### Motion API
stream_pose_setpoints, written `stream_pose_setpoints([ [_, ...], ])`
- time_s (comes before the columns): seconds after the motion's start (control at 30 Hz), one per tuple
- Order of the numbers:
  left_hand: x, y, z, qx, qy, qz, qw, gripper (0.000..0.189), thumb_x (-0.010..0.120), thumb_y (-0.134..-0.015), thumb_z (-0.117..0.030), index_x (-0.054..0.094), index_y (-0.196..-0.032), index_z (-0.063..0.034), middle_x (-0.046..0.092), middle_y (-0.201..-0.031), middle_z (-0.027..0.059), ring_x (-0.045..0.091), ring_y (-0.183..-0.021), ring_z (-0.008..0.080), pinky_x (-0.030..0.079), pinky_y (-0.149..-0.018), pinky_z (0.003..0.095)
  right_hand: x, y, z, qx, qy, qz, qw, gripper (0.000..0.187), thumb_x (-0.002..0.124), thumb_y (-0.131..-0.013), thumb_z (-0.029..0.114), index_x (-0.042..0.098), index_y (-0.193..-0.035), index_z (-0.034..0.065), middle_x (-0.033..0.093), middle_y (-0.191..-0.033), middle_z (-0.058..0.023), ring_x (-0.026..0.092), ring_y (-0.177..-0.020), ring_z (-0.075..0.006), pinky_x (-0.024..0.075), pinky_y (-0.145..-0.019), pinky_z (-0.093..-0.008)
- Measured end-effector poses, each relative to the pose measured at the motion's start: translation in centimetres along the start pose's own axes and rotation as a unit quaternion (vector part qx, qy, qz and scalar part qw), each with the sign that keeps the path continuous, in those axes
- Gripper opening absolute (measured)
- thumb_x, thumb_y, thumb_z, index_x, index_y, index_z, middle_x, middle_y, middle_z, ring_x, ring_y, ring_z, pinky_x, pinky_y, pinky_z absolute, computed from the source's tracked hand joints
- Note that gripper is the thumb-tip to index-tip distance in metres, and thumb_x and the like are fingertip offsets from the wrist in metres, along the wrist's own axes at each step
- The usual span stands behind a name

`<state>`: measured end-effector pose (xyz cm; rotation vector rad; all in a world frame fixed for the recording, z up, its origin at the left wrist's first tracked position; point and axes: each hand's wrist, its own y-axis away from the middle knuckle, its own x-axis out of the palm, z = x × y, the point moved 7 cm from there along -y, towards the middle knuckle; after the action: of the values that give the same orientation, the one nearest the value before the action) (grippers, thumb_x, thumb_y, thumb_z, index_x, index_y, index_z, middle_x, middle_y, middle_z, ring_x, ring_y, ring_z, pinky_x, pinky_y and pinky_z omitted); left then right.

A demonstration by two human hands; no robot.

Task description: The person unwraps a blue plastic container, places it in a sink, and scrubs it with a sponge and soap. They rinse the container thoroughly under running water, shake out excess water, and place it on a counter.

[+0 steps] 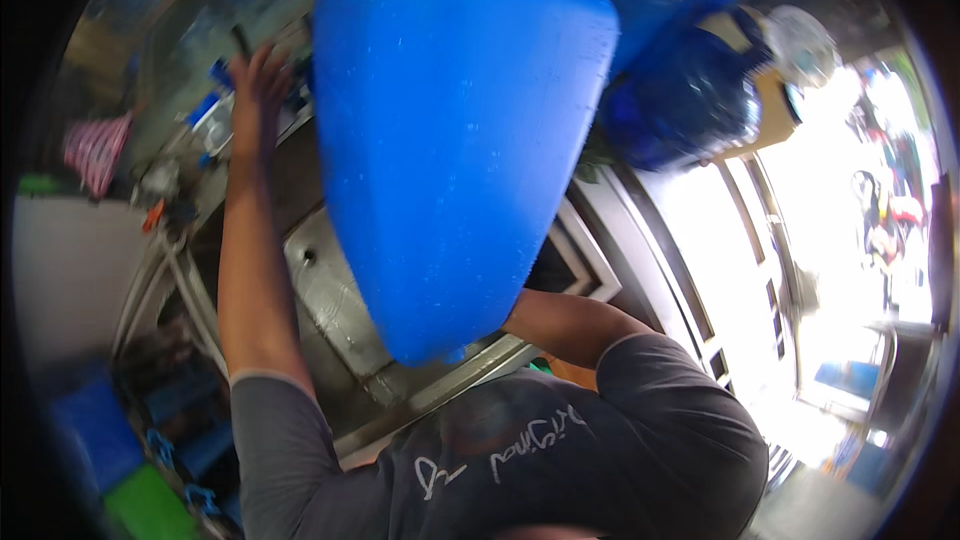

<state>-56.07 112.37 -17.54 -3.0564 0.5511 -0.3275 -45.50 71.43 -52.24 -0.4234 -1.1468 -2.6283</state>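
A large blue plastic container point(457, 142), wet with drops, stands out over a stainless steel sink point(330, 307) and hides much of it. My left hand point(259, 79) is raised and blurred, fingers spread, holding nothing visible, near a dark stick-like thing and small blue-and-white items at the back of the sink. My right arm bends in toward the container's lower right edge; the hand itself is hidden behind the container, so its hold cannot be seen.
Translucent blue water jugs point(682, 97) stand at the upper right, beside a clear plastic piece point(802, 45). A pink striped object point(97, 154) is at the left. Metal rails edge the sink, and blue and green objects lie low at the left.
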Motion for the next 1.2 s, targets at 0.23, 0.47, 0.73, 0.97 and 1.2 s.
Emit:
stream_pose_setpoints([
  [0.23,-12.5,25.3,24.5,-0.282,-0.224,0.11,0.926,0.039,0.053,-0.1,-0.049,0.066,-0.111,-0.014,0.058,-0.082,-0.0034,0.053,-0.068,0.0115,0.044,-0.059,0.0306,3.8,2.1,1.3,-0.054,-0.03,-0.023,0.998,0.038,0.046,-0.105,0.02,0.051,-0.14,0.0026,0.066,-0.123,-0.0164,0.067,-0.107,-0.0279,0.0544,-0.096,-0.0402],
  [0.47,-18.3,46.6,30.7,-0.503,-0.364,0.17,0.765,0.054,0.066,-0.091,-0.052,0.062,-0.119,-0.006,0.061,-0.09,0.0044,0.055,-0.07,0.0169,0.047,-0.06,0.035,4.7,6.1,3.2,-0.111,-0.058,-0.103,0.987,0.039,0.046,-0.105,0.02,0.05,-0.14,0.0026,0.066,-0.123,-0.0165,0.067,-0.107,-0.0279,0.0547,-0.096,-0.0402],
  [0.73,-17.8,43.5,26.6,-0.377,-0.364,0.125,0.842,0.042,0.071,-0.091,-0.042,0.063,-0.108,-0.0051,0.057,-0.075,0.0013,0.049,-0.059,0.0114,0.039,-0.051,0.0293,5.4,11.5,3.7,-0.162,-0.088,-0.174,0.967,0.04,0.047,-0.105,0.02,0.049,-0.141,0.0026,0.066,-0.123,-0.0167,0.067,-0.106,-0.0279,0.055,-0.095,-0.0401],
  [0.97,-16.0,43.2,25.4,-0.371,-0.362,0.183,0.836,0.049,0.072,-0.09,-0.043,0.062,-0.116,-0.0034,0.058,-0.077,0.0027,0.05,-0.06,0.0117,0.038,-0.051,0.0286,7.2,14.5,2.2,-0.178,-0.106,-0.207,0.956,0.041,0.047,-0.105,0.02,0.049,-0.142,0.0026,0.066,-0.124,-0.0168,0.067,-0.106,-0.028,0.0552,-0.095,-0.0401],
  [1.2,-17.4,43.9,25.8,-0.385,-0.374,0.196,0.821,0.057,0.074,-0.087,-0.045,0.061,-0.123,-0.0029,0.062,-0.082,0.0044,0.053,-0.063,0.0129,0.04,-0.051,0.0291,8.1,16.2,1.0,-0.185,-0.123,-0.227,0.948,0.041,0.047,-0.105,0.02,0.048,-0.142,0.0026,0.066,-0.124,-0.0169,0.068,-0.106,-0.028,0.0555,-0.095,-0.0401],
])
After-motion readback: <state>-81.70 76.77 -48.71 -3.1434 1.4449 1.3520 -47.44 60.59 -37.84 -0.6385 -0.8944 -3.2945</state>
